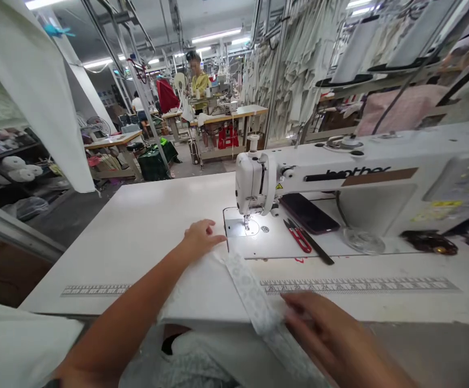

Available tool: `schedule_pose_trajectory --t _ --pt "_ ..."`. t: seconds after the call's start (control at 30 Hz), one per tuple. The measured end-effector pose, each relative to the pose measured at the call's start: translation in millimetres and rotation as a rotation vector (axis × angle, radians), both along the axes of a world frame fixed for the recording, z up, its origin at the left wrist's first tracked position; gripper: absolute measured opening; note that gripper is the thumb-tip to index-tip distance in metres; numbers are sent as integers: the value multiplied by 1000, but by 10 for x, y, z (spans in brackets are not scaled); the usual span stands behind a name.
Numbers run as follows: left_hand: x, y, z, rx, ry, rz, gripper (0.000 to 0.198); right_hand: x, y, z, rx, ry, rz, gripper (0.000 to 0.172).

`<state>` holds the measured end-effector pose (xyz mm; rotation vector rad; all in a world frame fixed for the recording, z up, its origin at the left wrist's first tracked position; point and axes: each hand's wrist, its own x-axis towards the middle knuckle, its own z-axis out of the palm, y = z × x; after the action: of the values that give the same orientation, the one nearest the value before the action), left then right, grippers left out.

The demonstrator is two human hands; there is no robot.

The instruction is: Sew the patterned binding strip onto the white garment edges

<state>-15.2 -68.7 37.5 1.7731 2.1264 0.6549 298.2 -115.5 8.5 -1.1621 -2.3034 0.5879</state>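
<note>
A white sewing machine (pixel 339 183) stands on a white table (pixel 145 226), its needle area lit. A narrow strip of white lace fabric (pixel 250 293) runs from near the needle plate (pixel 238 226) down over the table's front edge. My left hand (pixel 202 237) lies on the table just left of the needle plate, fingers bent and resting on the strip's far end. My right hand (pixel 319 328) is at the front edge, blurred, its fingers pressed on the strip's lower part.
Red thread snips (pixel 297 234) and a dark phone (pixel 309 213) lie under the machine arm. Ruler tapes (pixel 359 284) run along the table front. Hanging white cloth (pixel 36 97) is at the left. A person in yellow (pixel 198 81) sits at a far table.
</note>
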Motion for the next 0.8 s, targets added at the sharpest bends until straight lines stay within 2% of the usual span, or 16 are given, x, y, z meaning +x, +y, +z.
schedule_pose_trajectory --t 0.07,0.17,0.33,0.4,0.47,0.53,0.57,0.67,0.73,0.8 --pt "57 -8 7 -32 -37 -61 32 -381 173 82 -4 -28 68 28" --pt "179 -66 44 -48 -82 -196 33 -727 335 49 -26 -69 72 15" --pt "360 -158 116 -87 -211 -555 24 -722 345 -59 -89 -55 28 18" --pt "402 -193 135 -81 -349 -627 19 -695 315 -44 -112 -8 34 17" --pt "405 -239 158 -100 -506 -525 20 -697 282 -10 -122 92 65 18" --pt "369 -298 192 -125 -589 -349 20 -720 250 27 -128 213 105 18" --pt "344 -332 213 -126 -612 -303 20 -735 235 44 -129 264 119 17" --pt "298 -446 277 -108 -658 -352 29 -777 197 87 -153 351 152 11" --pt "319 -523 305 -129 -640 -395 28 -798 174 101 -164 374 172 12" --pt "371 -597 315 -131 -597 -353 24 -813 147 99 -182 399 179 13"
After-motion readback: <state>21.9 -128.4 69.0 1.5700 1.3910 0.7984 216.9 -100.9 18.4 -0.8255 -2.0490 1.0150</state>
